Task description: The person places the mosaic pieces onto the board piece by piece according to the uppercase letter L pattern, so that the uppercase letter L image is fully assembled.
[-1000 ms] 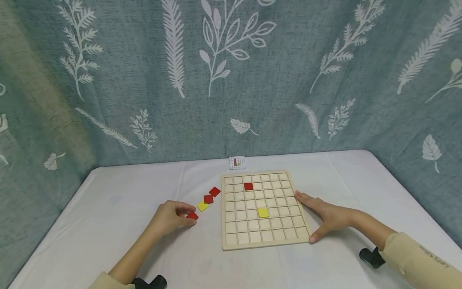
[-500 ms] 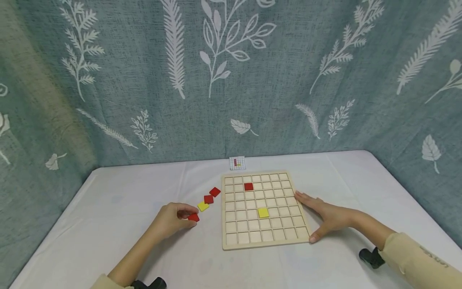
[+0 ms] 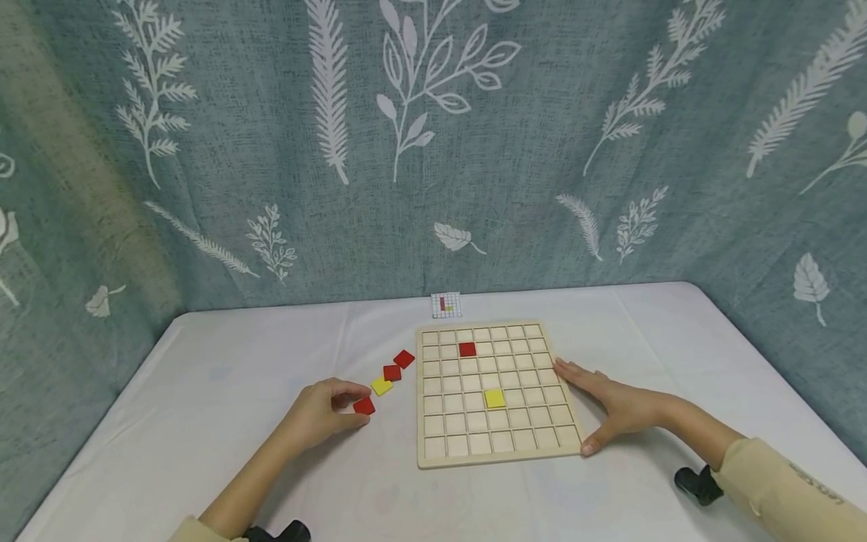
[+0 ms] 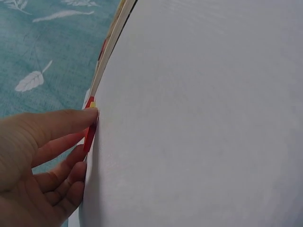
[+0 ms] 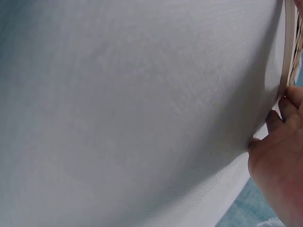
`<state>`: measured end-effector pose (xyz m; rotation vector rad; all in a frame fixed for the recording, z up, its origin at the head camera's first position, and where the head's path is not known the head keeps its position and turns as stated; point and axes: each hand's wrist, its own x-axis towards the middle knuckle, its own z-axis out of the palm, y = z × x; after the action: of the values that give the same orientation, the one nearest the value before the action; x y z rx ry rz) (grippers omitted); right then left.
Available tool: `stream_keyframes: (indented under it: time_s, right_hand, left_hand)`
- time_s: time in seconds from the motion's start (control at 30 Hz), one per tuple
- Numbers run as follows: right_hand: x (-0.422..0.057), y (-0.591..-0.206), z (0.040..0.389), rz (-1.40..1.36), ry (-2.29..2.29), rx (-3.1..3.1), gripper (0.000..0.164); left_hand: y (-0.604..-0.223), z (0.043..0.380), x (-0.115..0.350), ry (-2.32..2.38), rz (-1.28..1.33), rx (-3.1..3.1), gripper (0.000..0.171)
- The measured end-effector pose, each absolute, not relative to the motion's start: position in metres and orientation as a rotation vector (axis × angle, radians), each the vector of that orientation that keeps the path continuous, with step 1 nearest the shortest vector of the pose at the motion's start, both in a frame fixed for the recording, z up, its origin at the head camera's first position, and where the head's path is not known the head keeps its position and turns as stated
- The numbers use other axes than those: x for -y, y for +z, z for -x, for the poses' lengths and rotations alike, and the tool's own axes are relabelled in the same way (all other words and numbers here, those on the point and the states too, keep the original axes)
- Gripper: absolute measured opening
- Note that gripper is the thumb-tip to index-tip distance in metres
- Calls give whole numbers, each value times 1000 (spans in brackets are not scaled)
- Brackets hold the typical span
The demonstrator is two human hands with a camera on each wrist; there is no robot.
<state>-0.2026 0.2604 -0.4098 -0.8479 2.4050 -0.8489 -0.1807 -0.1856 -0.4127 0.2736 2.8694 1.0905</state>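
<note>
My left hand (image 3: 321, 412) pinches a square red tile (image 3: 363, 406) by its edges, thumb on the near side and fingers on the far side. In the left wrist view this red tile (image 4: 89, 138) stands edge-on between thumb and fingertips, low over the white cloth. A wooden grid board (image 3: 450, 404) lies to the right, with one red tile (image 3: 467, 349) in an upper cell and one yellow tile (image 3: 495, 398) lower down. My right hand (image 3: 619, 406) rests at the board's right side, fingers spread, fingertips and thumb touching its edge.
Between the left hand and the board lie a loose yellow tile (image 3: 382, 386) and two red tiles, a nearer one (image 3: 392, 373) and a farther one (image 3: 404, 359). A small printed grid card (image 3: 445, 305) is behind the board. A leaf-patterned curtain (image 3: 284, 150) hangs behind the table.
The left hand's fingers have shifted on the red tile, showing more of it, and the tile has moved very slightly right. The right hand and the board have stayed put.
</note>
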Motion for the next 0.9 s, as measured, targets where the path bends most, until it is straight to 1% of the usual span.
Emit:
stream_keyframes:
  time_s: [0.2,0.47,0.9]
  right_hand:
    - [-261,-411,203,846,-834,-2414,118]
    - [-261,-410,202,839,-815,-2422,118]
    - [-261,-409,202,828,-821,-2422,118]
  left_hand:
    - [-412,180,187,1097,-244,-2861,39]
    - [-412,181,189,1079,-301,-2880,27]
    - [-403,187,187,1113,-275,-2879,23]
